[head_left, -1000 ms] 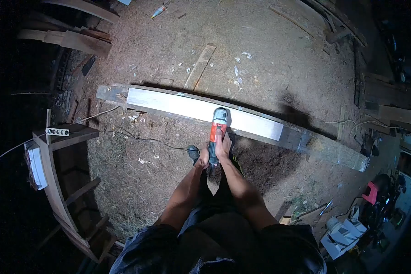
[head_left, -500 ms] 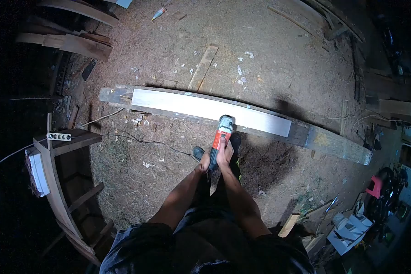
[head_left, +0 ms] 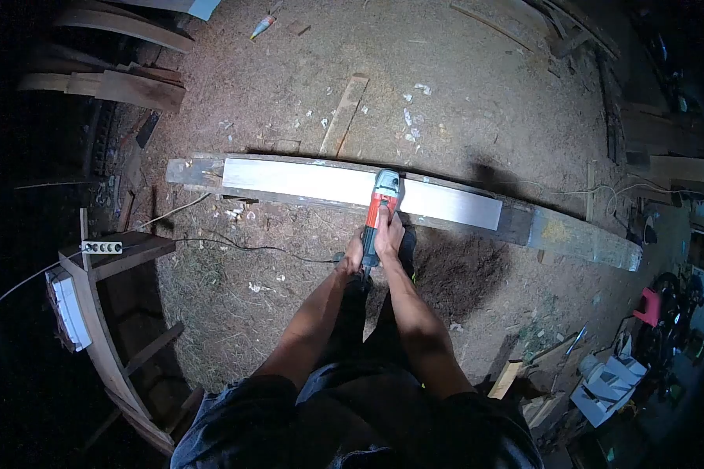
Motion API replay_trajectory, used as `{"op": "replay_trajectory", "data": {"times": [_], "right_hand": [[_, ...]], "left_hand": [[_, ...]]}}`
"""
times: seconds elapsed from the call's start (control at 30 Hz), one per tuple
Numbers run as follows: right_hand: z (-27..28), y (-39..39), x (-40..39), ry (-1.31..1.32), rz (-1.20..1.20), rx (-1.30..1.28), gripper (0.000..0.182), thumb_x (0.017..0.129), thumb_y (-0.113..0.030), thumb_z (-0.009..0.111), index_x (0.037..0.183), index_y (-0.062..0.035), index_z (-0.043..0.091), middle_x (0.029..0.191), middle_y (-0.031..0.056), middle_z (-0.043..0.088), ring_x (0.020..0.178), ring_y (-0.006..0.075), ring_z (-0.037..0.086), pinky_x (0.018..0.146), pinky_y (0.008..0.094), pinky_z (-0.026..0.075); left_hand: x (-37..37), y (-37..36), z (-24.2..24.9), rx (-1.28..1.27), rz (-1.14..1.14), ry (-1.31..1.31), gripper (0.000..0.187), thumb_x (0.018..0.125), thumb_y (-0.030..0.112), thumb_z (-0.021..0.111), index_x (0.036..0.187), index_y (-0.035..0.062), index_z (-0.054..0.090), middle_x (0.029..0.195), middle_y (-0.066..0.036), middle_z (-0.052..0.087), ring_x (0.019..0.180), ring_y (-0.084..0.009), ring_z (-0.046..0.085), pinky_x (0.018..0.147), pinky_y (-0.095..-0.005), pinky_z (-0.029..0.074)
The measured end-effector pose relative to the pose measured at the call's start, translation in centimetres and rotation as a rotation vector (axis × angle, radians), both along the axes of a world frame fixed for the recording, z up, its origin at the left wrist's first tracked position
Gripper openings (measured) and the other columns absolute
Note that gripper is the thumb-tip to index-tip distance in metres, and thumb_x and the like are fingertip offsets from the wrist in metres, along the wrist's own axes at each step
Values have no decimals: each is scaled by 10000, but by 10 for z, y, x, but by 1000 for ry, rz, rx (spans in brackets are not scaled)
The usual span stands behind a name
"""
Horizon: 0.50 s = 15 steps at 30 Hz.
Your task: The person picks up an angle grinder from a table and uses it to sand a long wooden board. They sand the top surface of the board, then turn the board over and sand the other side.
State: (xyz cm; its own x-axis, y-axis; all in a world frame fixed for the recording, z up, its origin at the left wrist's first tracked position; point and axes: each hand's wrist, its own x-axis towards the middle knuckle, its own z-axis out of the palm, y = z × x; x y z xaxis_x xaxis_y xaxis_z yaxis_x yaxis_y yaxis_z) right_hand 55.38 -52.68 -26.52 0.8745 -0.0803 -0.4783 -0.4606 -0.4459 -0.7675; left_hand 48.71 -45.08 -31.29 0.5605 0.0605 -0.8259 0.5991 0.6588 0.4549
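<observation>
Both my hands are wrapped round a red-and-black angle grinder point(head_left: 382, 209). My left hand point(head_left: 354, 252) closes on the dark rear of its body, and my right hand point(head_left: 388, 234) grips it farther forward, near the red part. The grinder's grey head lies over a pale, smooth board point(head_left: 305, 174); its disc is hidden underneath, so contact cannot be made out. That board rests lengthwise on a longer, weathered plank point(head_left: 516, 225). A black cord point(head_left: 266, 248) runs from the left toward the grinder.
A power strip point(head_left: 102, 248) sits on a wooden frame point(head_left: 105, 336) at left. Loose planks point(head_left: 141, 91) lie at upper left, and a narrow wood strip point(head_left: 344, 115) beyond the board. White boxes point(head_left: 606, 387) and a pink object point(head_left: 648, 306) stand at right.
My hands have pushed the grinder forward, away from me. Its head has moved from the board's near edge to over the middle of the board's width.
</observation>
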Motion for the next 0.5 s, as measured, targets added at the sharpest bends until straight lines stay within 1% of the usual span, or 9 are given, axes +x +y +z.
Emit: {"op": "replay_trajectory", "data": {"times": [0.07, 0.13, 0.17, 0.27, 0.3, 0.33, 0.4, 0.43, 0.5], "right_hand": [[-12, -1, -11, 20, 2, -7, 692, 878, -571, 460, 1146, 60, 547, 1058, 324, 581, 1026, 467, 543, 875, 510, 409], [-20, 3, -25, -141, -18, -22, 582, 896, -522, 457, 1084, 13, 588, 982, 271, 629, 968, 423, 590, 822, 461, 432], [-15, 3, -32, -184, -38, 36, 599, 890, -543, 460, 1097, 6, 582, 1002, 268, 624, 988, 415, 585, 836, 458, 426], [6, 1, -52, -53, 19, 116, 622, 880, -567, 467, 1077, 13, 579, 992, 263, 622, 981, 413, 581, 836, 457, 422], [2, 0, -56, -20, 56, 50, 605, 888, -553, 477, 1047, 21, 578, 965, 251, 624, 952, 407, 584, 821, 453, 425], [2, 1, -60, -22, 58, 51, 605, 888, -553, 477, 1047, 21, 578, 965, 251, 624, 952, 407, 584, 821, 453, 425], [0, 3, -68, -43, 71, 63, 558, 906, -511, 480, 1017, 27, 579, 935, 247, 624, 913, 403, 586, 801, 449, 428], [0, 4, -69, -49, 72, 20, 526, 920, -479, 477, 993, 30, 588, 916, 246, 624, 894, 399, 588, 787, 443, 430], [-2, 7, -68, -73, 63, 45, 531, 918, -482, 479, 971, 34, 594, 895, 249, 623, 880, 399, 591, 783, 440, 432]], "left_hand": [[-7, 3, 10, -87, -55, 22, 490, 977, 430, 216, 1099, 88, 544, 768, -55, 634, 541, -191, 613, 417, -311, 517], [-20, 3, 18, -85, -49, 26, 496, 973, 442, 214, 1098, 91, 541, 756, -55, 628, 530, -191, 608, 402, -308, 510], [-27, 3, 23, -83, -42, 32, 502, 969, 454, 213, 1098, 94, 538, 743, -56, 622, 520, -191, 603, 388, -304, 503], [-47, 2, 39, 7, -66, 40, 517, 962, 471, 203, 1078, 98, 542, 742, -64, 620, 524, -195, 602, 389, -303, 502], [-53, 2, 31, -49, -31, 20, 502, 970, 437, 206, 1100, 92, 547, 781, -63, 633, 563, -184, 614, 450, -298, 524], [-57, 4, 29, -48, -29, 17, 502, 970, 437, 206, 1100, 92, 547, 781, -63, 633, 563, -184, 614, 450, -298, 524], [-63, 6, 23, -83, -4, 18, 495, 979, 409, 212, 1156, 79, 537, 844, -64, 646, 646, -167, 636, 550, -287, 544], [-64, 6, 20, -83, -3, 17, 495, 979, 409, 212, 1156, 79, 537, 844, -64, 646, 646, -167, 636, 550, -287, 544], [-67, 8, 12, -68, 7, 6, 495, 985, 384, 215, 1192, 63, 529, 890, -64, 650, 720, -153, 647, 625, -277, 547]]}}
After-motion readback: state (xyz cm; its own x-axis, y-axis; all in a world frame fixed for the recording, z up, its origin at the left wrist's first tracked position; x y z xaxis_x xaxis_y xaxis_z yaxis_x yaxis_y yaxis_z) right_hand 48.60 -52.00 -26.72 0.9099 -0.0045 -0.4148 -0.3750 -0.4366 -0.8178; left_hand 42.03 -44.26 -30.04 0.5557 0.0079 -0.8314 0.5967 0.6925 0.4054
